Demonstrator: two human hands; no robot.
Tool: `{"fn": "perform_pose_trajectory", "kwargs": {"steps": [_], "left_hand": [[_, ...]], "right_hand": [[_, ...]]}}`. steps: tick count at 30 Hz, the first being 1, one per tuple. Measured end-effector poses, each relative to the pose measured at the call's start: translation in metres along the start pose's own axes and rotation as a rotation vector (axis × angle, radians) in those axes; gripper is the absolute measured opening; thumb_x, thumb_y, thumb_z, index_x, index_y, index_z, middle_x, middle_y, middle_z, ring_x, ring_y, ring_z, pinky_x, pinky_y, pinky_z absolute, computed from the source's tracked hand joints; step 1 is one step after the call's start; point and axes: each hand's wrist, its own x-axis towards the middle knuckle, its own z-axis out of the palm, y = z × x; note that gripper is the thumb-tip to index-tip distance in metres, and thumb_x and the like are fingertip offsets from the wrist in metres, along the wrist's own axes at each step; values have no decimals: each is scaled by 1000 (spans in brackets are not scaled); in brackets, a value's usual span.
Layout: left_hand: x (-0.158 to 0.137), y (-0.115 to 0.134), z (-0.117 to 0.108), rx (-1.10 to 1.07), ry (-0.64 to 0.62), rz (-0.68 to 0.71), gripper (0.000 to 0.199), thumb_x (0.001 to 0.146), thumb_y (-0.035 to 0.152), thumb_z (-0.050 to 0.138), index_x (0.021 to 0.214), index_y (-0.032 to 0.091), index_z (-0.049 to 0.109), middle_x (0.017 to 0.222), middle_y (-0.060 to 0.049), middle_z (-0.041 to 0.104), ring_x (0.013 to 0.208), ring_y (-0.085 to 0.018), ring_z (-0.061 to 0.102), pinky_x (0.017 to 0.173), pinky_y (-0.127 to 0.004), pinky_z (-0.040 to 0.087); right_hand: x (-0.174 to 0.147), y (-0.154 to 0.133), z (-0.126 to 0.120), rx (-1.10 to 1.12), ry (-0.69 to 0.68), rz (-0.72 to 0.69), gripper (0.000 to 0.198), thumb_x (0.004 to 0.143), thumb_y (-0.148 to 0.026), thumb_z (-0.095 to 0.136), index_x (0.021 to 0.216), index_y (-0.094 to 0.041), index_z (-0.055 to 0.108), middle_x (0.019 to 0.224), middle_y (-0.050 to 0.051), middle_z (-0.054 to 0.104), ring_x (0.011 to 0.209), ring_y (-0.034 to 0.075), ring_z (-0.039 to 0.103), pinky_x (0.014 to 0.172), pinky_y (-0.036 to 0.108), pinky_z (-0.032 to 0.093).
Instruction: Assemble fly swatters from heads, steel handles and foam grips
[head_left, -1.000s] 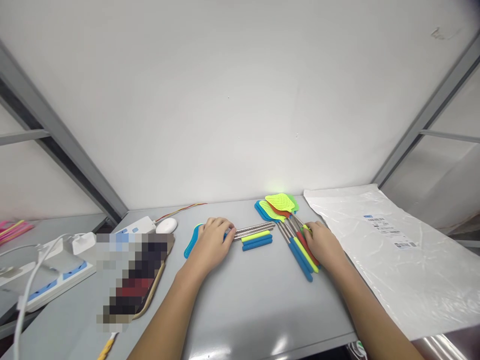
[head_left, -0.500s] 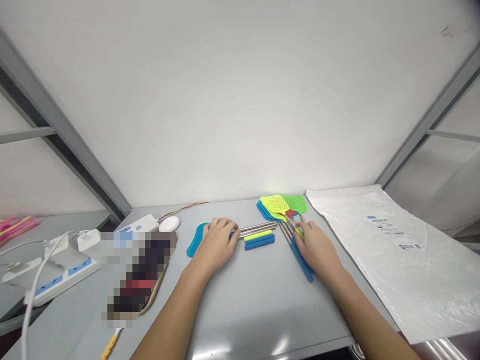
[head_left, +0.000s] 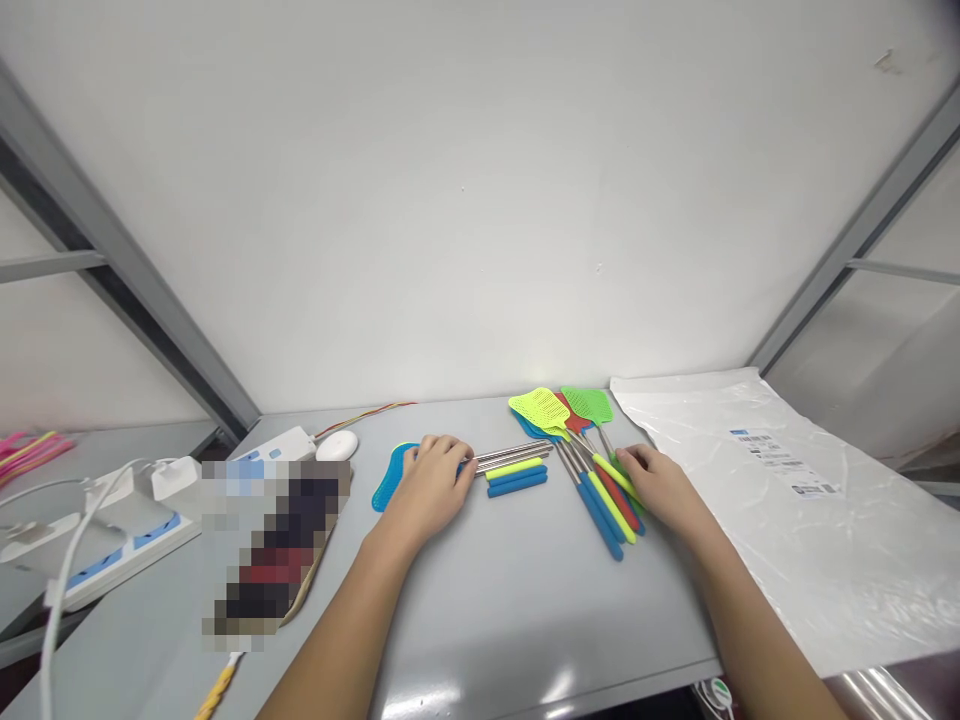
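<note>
My left hand [head_left: 437,478] is curled over a small stack of fly swatters, covering their necks. Blue mesh heads [head_left: 390,480] stick out on its left, and on its right are thin metal rods [head_left: 514,457] with blue handles [head_left: 517,482] and a yellow-green handle [head_left: 517,468]. At the right, my right hand [head_left: 656,483] has thumb and fingers closed on the yellow-green handle [head_left: 611,473] of a fly swatter. That one lies on a fanned bunch with yellow [head_left: 541,410], red [head_left: 576,412] and green [head_left: 589,403] heads; blue and red handles point toward me.
A white plastic mailer [head_left: 780,500] with a label covers the right side of the grey table [head_left: 510,610]. To the left are a phone [head_left: 281,550], a round white case [head_left: 337,446] and a power strip [head_left: 124,560] with plugs and cables. A white wall [head_left: 480,200] stands behind.
My right hand has moved right and slightly toward me, drawing the yellow-green handle outward. More handles of the bunch now show, spread apart. The left hand has stayed in place.
</note>
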Motion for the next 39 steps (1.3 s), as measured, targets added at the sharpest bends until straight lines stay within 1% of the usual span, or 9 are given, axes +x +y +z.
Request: {"fn": "perform_pose_trajectory", "kwargs": {"steps": [6, 10, 17, 22, 26, 28, 31, 35, 39], "left_hand": [[0, -3, -1, 25, -21, -12, 29, 95, 37, 34, 91, 26, 60, 103, -3, 63, 103, -25, 47, 86, -42, 33], [0, -5, 1, 57, -24, -18, 27, 94, 38, 36, 91, 26, 61, 104, -4, 63, 104, -26, 46, 86, -42, 32], [0, -7, 8, 102, 6, -11, 25, 95, 33, 36, 109, 27, 56, 112, -5, 62, 109, -26, 45, 88, -43, 31], [1, -13, 5, 128, 10, -45, 28, 96, 31, 32, 106, 26, 58, 112, -6, 62, 108, -26, 45, 90, -44, 31], [1, -20, -3, 122, 39, -99, 28, 95, 30, 33, 108, 25, 58, 116, -7, 61, 111, -27, 43, 90, -45, 32], [-1, -24, -6, 105, 35, -140, 30, 94, 30, 33, 110, 24, 58, 119, -8, 59, 113, -28, 42, 91, -46, 33], [-4, -30, -12, 85, 9, -197, 33, 94, 32, 33, 114, 22, 57, 122, -10, 57, 116, -29, 40, 92, -46, 34], [-10, -35, -20, 58, -30, -229, 40, 90, 44, 39, 122, 24, 53, 129, -10, 53, 121, -31, 38, 93, -46, 36], [-16, -35, -26, -28, -145, -236, 65, 74, 63, 56, 128, 27, 48, 137, -11, 46, 126, -35, 35, 97, -49, 35]], "right_hand": [[-12, -9, 2, 22, -36, -48, 41, 87, -55, 41, 71, -22, 60, 62, -1, 62, 63, 18, 58, 56, 27, 37], [-16, -14, 4, 27, -26, -88, 43, 86, -56, 43, 64, -22, 55, 53, -3, 54, 55, 16, 52, 52, 26, 33], [-19, -18, 8, -41, 38, -171, 35, 89, -51, 44, 72, -22, 58, 59, -1, 58, 55, 16, 52, 52, 26, 32], [-26, -45, 11, -230, 200, -461, 23, 92, -37, 45, 83, -21, 59, 79, 3, 63, 71, 18, 56, 65, 30, 36], [-22, -89, 21, -406, 9, -683, 20, 94, -29, 44, 93, -21, 62, 90, 5, 62, 82, 19, 58, 71, 30, 36], [-13, -110, 31, -476, -85, -737, 22, 95, -28, 43, 93, -21, 64, 89, 6, 62, 81, 19, 58, 68, 29, 36], [8, -134, 48, -498, -141, -775, 28, 95, -24, 40, 90, -20, 67, 89, 7, 62, 80, 18, 59, 64, 27, 35], [35, -149, 67, -495, -238, -822, 24, 92, -26, 47, 90, -21, 70, 93, 7, 63, 77, 17, 61, 65, 25, 37], [47, -153, 75, -481, -353, -870, 19, 88, -28, 53, 89, -24, 71, 90, 4, 64, 70, 14, 60, 61, 24, 37]]}}
